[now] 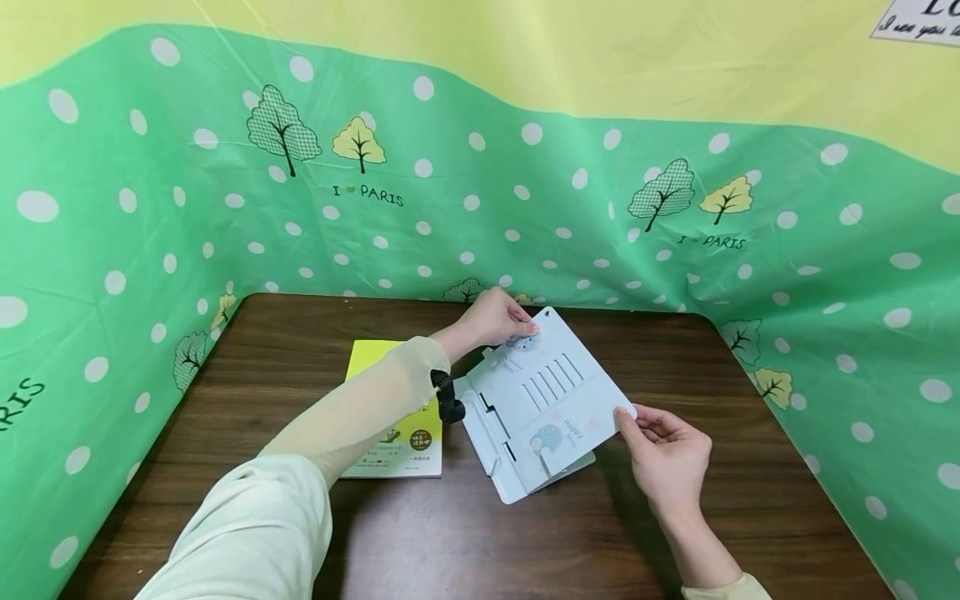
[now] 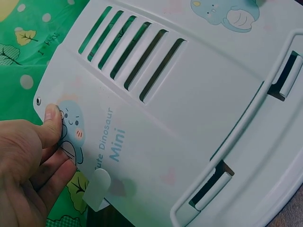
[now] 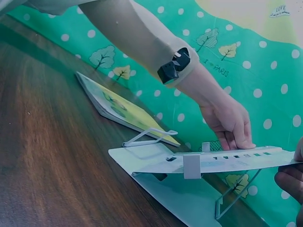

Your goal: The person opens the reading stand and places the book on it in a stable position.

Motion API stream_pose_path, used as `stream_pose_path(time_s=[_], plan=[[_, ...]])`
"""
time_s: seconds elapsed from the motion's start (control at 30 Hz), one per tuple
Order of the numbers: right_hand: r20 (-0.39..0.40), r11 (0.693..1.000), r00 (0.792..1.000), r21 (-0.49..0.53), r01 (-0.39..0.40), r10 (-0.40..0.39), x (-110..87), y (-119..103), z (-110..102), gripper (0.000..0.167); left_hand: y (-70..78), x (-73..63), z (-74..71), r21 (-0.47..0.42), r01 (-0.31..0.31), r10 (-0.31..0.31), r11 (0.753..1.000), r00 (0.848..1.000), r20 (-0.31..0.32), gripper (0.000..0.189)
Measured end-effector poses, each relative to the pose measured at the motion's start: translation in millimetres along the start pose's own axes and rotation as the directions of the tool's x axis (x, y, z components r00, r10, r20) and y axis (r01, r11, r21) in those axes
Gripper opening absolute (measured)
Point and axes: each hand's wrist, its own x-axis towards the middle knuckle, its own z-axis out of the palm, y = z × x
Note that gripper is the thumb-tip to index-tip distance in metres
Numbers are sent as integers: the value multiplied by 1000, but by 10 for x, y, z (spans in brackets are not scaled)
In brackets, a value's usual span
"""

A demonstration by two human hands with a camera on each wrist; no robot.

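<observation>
A white folding book stand [image 1: 551, 400], printed with small blue dinosaurs and cut with a row of slots, is tilted up over the table. My left hand [image 1: 497, 318] pinches its far-left edge, thumb on the printed face [image 2: 90, 127]. With thumb and fingers my right hand [image 1: 667, 450] grips the right-hand corner. In the right wrist view the panel is raised off its base [image 3: 175, 203], and a wire support [image 3: 241, 189] stands between them. Part of the right hand [image 3: 291, 182] shows at that view's edge.
Left of the stand a yellow-covered book [image 1: 405, 462] lies on the brown wooden table [image 1: 262, 375], partly hidden by the left forearm. A green dotted cloth [image 1: 465, 200] hangs round the back and sides. On the left wrist sits a black strapped device [image 1: 447, 398].
</observation>
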Motion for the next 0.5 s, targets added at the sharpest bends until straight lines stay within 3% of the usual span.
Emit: stream_pose_path(time_s=[0.5], plan=[[12,1000,1000,22,-20,20,155,60,1,15,-89,-39,-49,-33,32,-32,999,999,5,18]])
